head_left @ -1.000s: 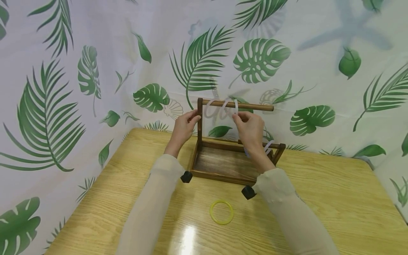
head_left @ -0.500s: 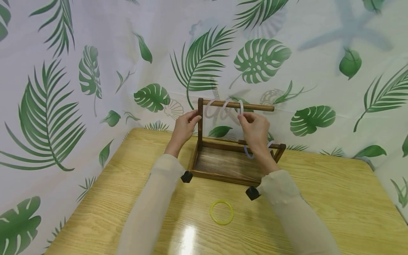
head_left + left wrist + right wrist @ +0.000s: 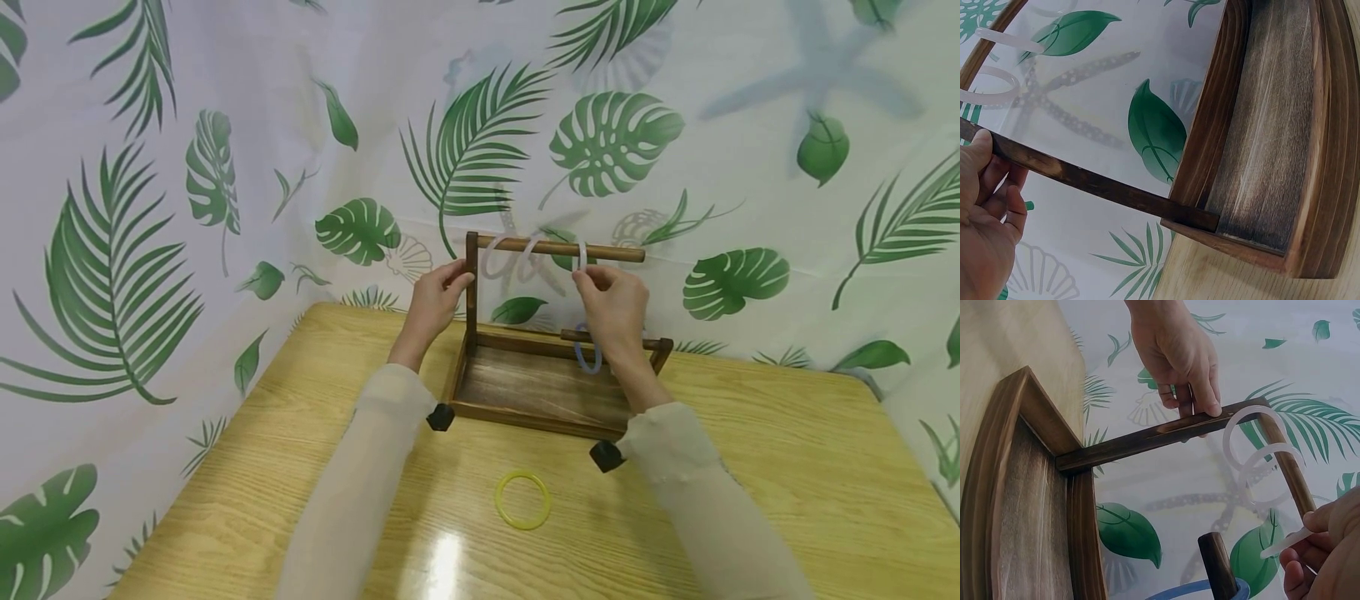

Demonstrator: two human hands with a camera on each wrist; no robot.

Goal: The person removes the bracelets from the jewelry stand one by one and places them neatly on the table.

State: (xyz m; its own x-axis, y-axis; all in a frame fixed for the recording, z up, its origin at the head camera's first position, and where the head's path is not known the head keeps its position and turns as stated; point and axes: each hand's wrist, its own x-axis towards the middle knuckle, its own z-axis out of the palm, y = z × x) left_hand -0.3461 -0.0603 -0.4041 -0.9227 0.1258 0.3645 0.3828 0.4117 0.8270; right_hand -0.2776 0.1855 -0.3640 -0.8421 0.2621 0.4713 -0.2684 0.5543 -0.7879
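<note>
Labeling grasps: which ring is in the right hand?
The pale ring nearest the free end of the upper bar; the right hand pinches it, while the other two rings there hang untouched.

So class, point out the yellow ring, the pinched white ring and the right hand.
Yellow ring (image 3: 497, 500): head view, left of its rim.
Pinched white ring (image 3: 1282, 545): right wrist view, its visible edge.
Right hand (image 3: 617, 307): head view, on its back.

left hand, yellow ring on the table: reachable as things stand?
Probably yes: the yellow ring lies on the table in front of the tray, with nothing on top of it. But the left hand pinches the post, so it would have to let go first.
</note>
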